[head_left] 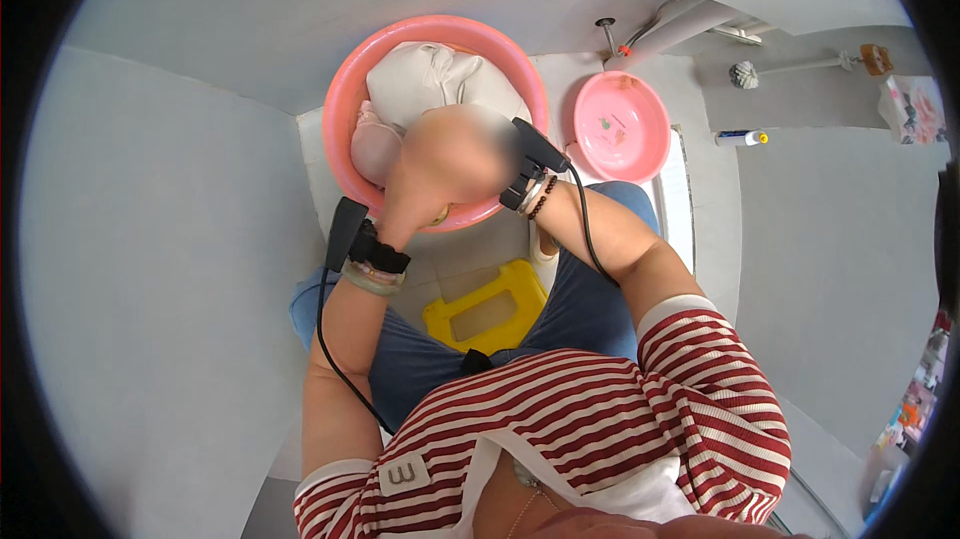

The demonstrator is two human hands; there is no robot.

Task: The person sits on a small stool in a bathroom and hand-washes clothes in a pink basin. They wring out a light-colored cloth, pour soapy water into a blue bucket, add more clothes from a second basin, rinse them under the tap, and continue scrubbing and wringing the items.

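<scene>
A large pink basin stands on the floor in front of me. White cloth is heaped in it, and a pale pink garment lies along its left side. My left hand and my right hand come together over the basin's near half, close against the cloth. A round blurred patch covers both hands. Their fingers are hidden, and whether they hold any of the cloth cannot be made out. Black devices with cables are strapped to both wrists, beside bracelets.
A smaller pink basin stands to the right of the large one. Between my legs is a yellow plastic piece with an opening. A white-headed brush, a pipe and a white bottle with a yellow cap are along the right. Grey walls close in.
</scene>
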